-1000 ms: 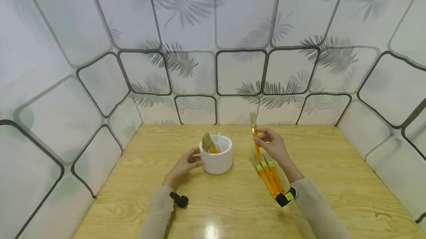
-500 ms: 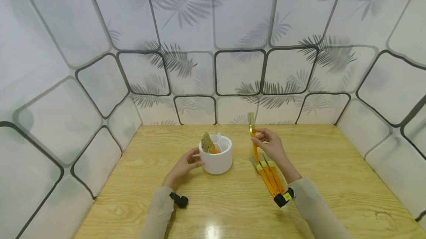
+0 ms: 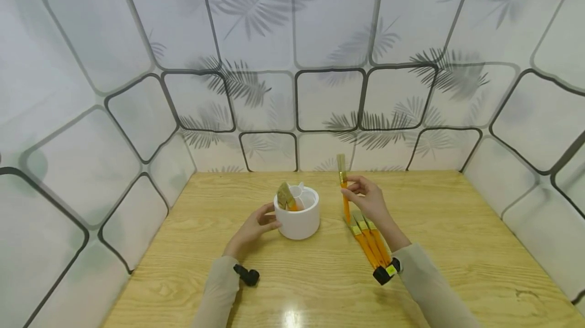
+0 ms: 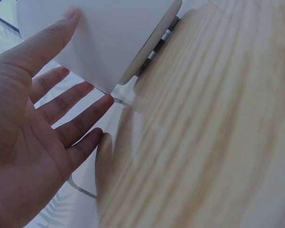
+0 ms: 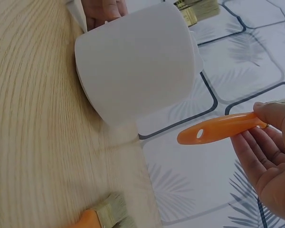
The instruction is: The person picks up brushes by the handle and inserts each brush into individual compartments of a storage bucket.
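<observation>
Fingers of the right hand (image 3: 367,200) pinch a slim orange-handled paintbrush (image 3: 344,188) near its upper part, holding it upright above the light wooden tabletop (image 3: 457,247), pale bristles up and the handle's holed end hanging down. From the right wrist camera the thumb and fingertips (image 5: 270,114) close on the orange handle (image 5: 218,129), whose free end points toward the white cylindrical pot (image 5: 137,61).

That pot (image 3: 298,214) stands on the table left of the raised brush, near the table's middle. Inside it a wider brush with tan bristles (image 3: 285,196) leans against the left part of the rim, handle down, beside a white inner divider.

The left hand (image 3: 253,227) rests against the pot's left wall. In the left wrist view its fingers (image 4: 71,114) are straight and slightly spread, the thumb tip lying on the white wall (image 4: 114,33); nothing is clasped.

Three more orange-handled brushes (image 3: 367,241) lie side by side on the table just under the right forearm, bristles toward the far side. Black wrist cameras sit on each beige sleeve, and grey leaf-patterned panels (image 3: 329,99) enclose the table.
</observation>
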A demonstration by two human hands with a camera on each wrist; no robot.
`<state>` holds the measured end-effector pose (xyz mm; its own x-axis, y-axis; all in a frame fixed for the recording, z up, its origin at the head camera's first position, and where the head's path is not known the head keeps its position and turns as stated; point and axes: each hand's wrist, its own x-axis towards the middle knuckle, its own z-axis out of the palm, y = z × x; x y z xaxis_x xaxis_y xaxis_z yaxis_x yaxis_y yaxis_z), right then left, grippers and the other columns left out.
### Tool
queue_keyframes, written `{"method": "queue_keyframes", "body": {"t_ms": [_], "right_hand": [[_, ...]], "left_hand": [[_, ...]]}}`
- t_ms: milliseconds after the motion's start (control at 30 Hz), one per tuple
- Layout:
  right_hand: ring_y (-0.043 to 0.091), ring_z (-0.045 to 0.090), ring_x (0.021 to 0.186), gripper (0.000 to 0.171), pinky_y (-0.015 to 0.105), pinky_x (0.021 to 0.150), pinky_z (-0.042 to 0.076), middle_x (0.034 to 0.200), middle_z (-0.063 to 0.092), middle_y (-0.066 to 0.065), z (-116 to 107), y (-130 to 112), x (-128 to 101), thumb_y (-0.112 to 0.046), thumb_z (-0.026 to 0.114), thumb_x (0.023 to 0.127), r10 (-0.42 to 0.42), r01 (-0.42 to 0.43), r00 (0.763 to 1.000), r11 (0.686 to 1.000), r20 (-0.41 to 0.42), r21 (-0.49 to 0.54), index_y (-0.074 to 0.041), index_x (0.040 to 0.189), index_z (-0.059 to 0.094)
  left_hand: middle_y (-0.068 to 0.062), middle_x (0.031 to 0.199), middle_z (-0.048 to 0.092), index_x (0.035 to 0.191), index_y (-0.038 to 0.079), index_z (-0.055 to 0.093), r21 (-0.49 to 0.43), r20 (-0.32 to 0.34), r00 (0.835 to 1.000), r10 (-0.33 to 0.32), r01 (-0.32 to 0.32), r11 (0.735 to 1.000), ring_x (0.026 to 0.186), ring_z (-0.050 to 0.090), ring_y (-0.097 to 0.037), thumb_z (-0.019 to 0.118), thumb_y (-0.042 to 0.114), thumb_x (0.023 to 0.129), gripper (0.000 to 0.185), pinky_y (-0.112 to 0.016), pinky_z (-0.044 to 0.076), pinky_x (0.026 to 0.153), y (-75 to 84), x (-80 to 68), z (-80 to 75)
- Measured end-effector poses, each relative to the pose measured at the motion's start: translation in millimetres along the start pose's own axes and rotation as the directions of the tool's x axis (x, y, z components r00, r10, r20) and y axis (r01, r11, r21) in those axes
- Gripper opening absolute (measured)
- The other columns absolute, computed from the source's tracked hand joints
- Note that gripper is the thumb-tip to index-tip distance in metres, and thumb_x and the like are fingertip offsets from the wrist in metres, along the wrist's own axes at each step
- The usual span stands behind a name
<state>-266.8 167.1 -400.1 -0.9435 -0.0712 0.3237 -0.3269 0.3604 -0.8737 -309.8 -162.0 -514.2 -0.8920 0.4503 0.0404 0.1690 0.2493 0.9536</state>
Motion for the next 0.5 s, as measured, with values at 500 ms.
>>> {"method": "queue_keyframes", "body": {"t_ms": [500], "right_hand": [[0.007,0.062,0.076,0.039,0.019,0.065,0.054,0.09,0.064,0.014,12,35,12,-0.021,0.067,0.086,-0.051,0.051,0.999,0.999,-0.009,-0.017,-0.003,0.119,0.059]], "left_hand": [[-0.005,0.141,0.042,0.14,0.025,0.039,-0.012,-0.012,1.0,-0.024,0.024,1.0,0.123,0.048,-0.027,0.07,0.033,0.082,0.066,-0.045,0.04,0.103,-1.3,0.2,0.4]]}}
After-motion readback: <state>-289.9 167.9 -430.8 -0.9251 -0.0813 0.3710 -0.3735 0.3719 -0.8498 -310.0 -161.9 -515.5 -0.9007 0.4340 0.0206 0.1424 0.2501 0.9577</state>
